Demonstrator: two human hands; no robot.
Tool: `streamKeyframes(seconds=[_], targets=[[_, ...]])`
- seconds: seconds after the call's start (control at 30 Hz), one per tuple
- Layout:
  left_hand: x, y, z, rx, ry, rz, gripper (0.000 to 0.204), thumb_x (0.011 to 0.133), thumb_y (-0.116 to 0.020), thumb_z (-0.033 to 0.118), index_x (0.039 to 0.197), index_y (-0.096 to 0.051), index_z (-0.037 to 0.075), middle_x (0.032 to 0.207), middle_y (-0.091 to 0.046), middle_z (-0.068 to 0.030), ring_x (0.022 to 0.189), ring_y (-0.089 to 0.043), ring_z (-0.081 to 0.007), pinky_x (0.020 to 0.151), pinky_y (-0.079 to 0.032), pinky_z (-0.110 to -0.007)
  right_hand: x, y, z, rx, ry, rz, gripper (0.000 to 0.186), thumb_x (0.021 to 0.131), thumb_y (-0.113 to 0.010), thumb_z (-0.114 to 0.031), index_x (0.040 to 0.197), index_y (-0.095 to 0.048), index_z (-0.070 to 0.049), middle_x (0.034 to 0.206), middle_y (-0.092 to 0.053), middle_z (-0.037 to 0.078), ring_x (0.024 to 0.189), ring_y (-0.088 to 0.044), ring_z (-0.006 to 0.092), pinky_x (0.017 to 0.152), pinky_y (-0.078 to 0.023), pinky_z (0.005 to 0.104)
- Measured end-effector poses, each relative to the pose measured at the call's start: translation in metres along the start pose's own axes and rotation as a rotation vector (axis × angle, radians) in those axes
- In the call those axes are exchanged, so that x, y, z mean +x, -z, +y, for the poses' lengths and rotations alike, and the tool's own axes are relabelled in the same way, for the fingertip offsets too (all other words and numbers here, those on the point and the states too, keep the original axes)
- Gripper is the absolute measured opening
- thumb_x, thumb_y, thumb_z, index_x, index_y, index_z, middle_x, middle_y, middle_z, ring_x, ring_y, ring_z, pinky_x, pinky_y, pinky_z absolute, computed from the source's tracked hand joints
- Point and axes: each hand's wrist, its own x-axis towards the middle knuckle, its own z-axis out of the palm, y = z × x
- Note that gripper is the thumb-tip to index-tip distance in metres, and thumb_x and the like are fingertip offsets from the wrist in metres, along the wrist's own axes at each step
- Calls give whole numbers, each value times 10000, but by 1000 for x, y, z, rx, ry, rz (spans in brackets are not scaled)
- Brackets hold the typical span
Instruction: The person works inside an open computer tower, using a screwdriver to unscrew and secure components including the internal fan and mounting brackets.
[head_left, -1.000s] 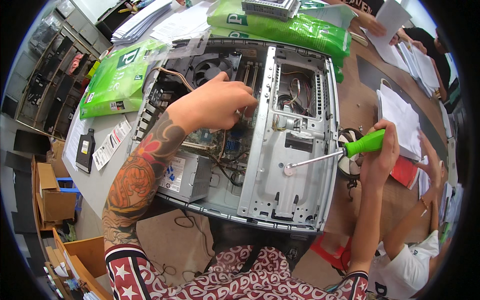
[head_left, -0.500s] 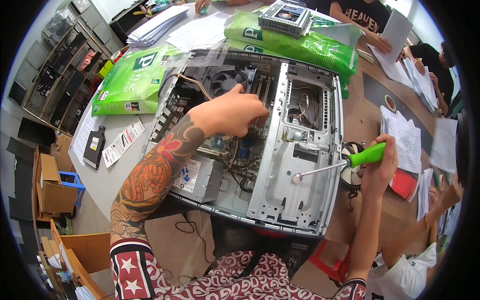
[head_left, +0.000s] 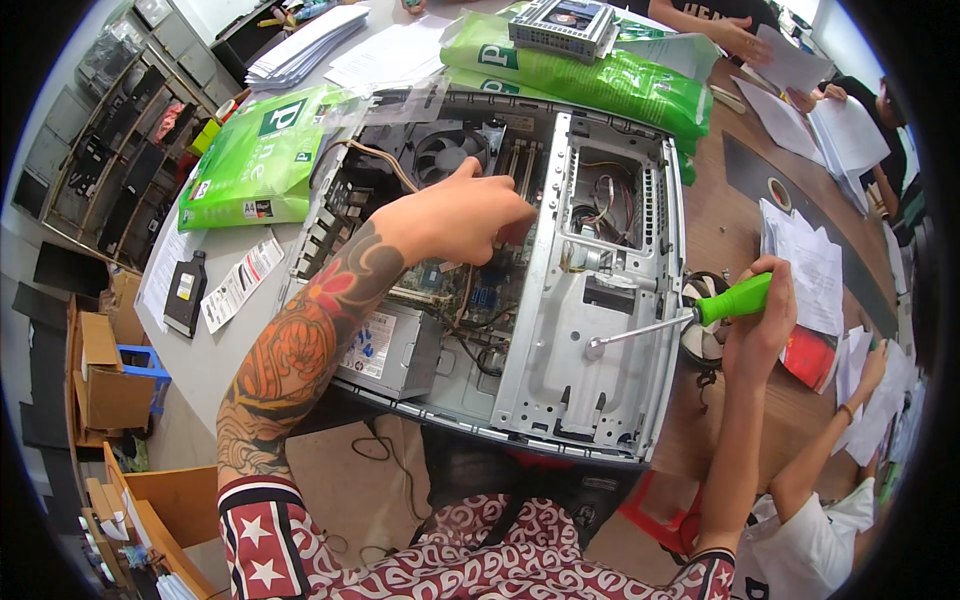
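An opened desktop computer case (head_left: 535, 345) lies flat in front of me, its metal frame and inner parts bare. My left hand (head_left: 462, 218) reaches over the motherboard, just below the round black fan (head_left: 445, 155). Its fingers curl downward close together, and the fingertips are hidden, so what they hold, if anything, cannot be seen. At the right edge of the case, my right hand (head_left: 762, 325) is closed round the green handle of a screwdriver (head_left: 735, 298). The shaft slants left over the metal drive bay, with a small round silvery end near the panel.
A metal drive (head_left: 560, 28) rests on green paper packs (head_left: 600, 85) behind the case. Another green pack (head_left: 255, 165), a black bottle-shaped container (head_left: 185, 295) and a white card stand left. A loose fan (head_left: 703, 335), tape roll (head_left: 779, 193) and co-workers with papers are right.
Both my hands stay nearly in place; the screwdriver still hovers over the bay. At the right, co-workers' arms and sheets of paper have shifted.
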Motion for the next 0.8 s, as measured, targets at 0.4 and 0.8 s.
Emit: streamKeyframes(seconds=[0.4,0.8], targets=[[2,2,-1,-19,6,3,264,656,-585,-60,865,-643,91,878,-646,1,1044,-565,-212,910,-326,-418,2,2,2,12,12,-8,367,1048,-523,-404,986,-584,-48,787,-542,12,614,-472,43,517,-348,204],[-3,-4,0,69,-45,154,186,736,-703,87,915,-652,86,851,-624,-38,942,-586,-243,861,-392,-386,1,3,1,14,22,-14,368,1058,-504,-396,973,-573,-45,789,-521,10,603,-468,46,506,-342,208]])
